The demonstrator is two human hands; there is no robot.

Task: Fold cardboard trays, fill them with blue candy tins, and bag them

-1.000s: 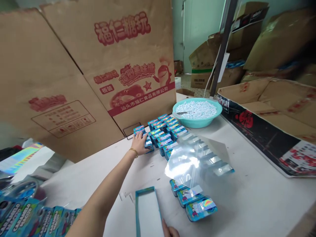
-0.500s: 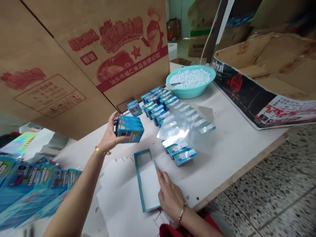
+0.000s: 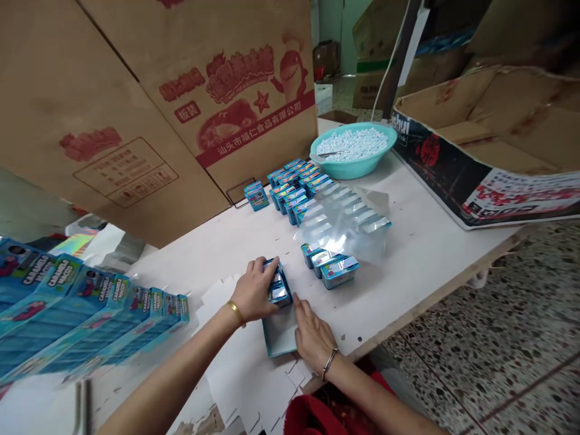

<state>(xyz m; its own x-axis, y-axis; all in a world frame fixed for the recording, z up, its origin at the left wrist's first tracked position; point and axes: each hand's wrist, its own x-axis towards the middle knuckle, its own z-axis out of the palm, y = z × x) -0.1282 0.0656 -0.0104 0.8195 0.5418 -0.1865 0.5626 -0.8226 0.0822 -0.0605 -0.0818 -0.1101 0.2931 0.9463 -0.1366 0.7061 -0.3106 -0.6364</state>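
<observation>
My left hand (image 3: pixel 254 291) is closed around a group of small blue candy packs (image 3: pixel 280 289), at the far end of a shallow, blue-edged box (image 3: pixel 281 336). The near part of that box shows its bare pale inside. Along the box's right side rests my right hand (image 3: pixel 313 331), index finger stretched against the edge and the other fingers curled. To the right of the box stand several loose blue candy packs (image 3: pixel 338 272) in a short row. Behind them lies a clear plastic tray sheet (image 3: pixel 348 220).
More blue packs (image 3: pixel 294 199) stand in rows farther back, before a large brown carton (image 3: pixel 254 121). A turquoise basin (image 3: pixel 353 168) holds white pellets. An open cardboard box (image 3: pixel 453 175) occupies the right. Stacked blue boxes (image 3: pixel 90 308) fill the left. White paper (image 3: pixel 244 386) lies beneath the box.
My left hand has brought the candy packs down and to the right, from above the table into the far end of the box. My right hand stays at the box's edge.
</observation>
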